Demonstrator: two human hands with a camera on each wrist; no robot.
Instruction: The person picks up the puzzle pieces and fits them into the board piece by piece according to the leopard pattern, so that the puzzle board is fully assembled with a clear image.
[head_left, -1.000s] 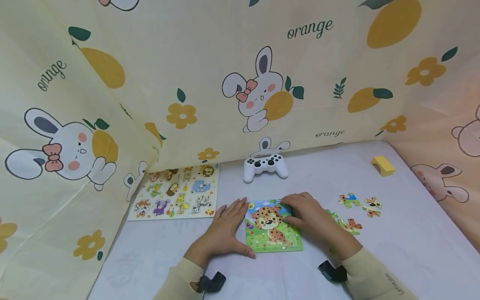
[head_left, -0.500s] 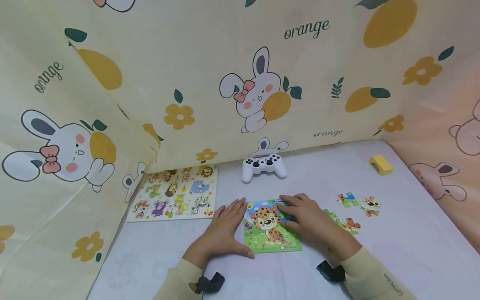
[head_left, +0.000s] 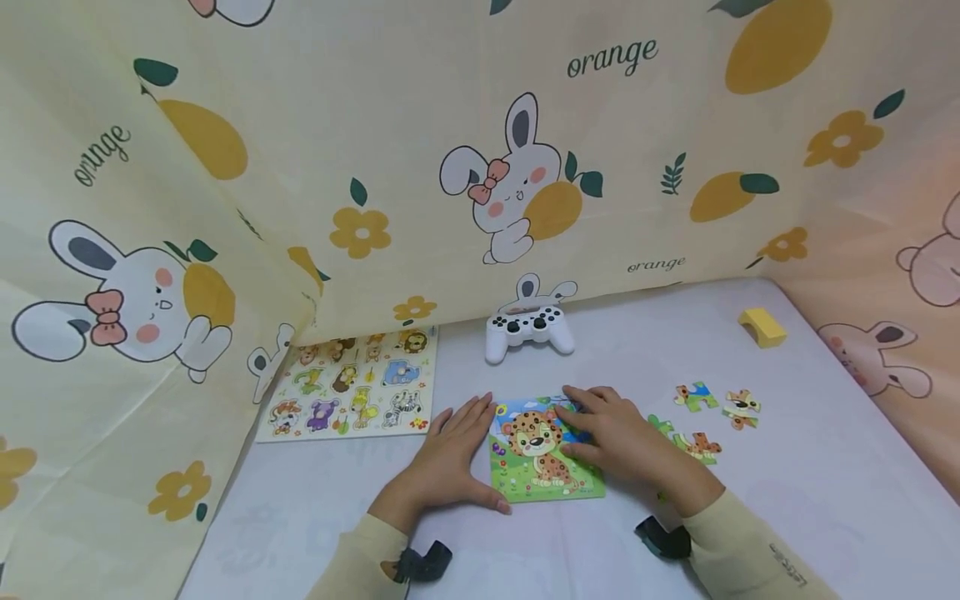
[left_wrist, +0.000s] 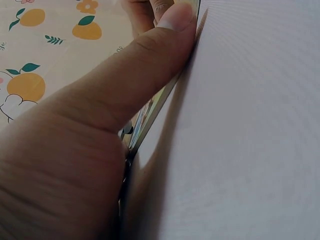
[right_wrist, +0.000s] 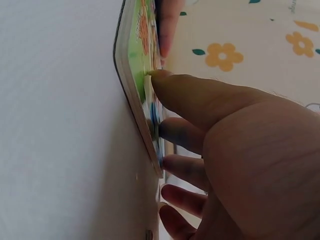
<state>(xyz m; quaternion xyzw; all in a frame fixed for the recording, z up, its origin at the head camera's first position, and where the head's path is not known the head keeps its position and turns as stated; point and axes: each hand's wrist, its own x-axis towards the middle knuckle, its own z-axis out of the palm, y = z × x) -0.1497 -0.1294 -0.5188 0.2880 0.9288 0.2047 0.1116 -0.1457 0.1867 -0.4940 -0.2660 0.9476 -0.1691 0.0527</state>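
Head cam: high, fwd/down, wide. L/R wrist cams: v. close, low, rolled sideways. All share bench (head_left: 562,550) & cloth (head_left: 420,125).

Smooth puzzle board (head_left: 519,490), perhaps wood or card; plastic game controller (head_left: 528,334).

At lower centre I see a leopard puzzle board (head_left: 542,458), the left hand (head_left: 444,465) spread at its left edge and the right hand (head_left: 626,433) at its upper right. Loose pieces (head_left: 697,397) and a yellow block (head_left: 765,328) lie right; a white controller (head_left: 529,335), upper centre of the surface (head_left: 555,550); an animal board (head_left: 352,393), centre left.
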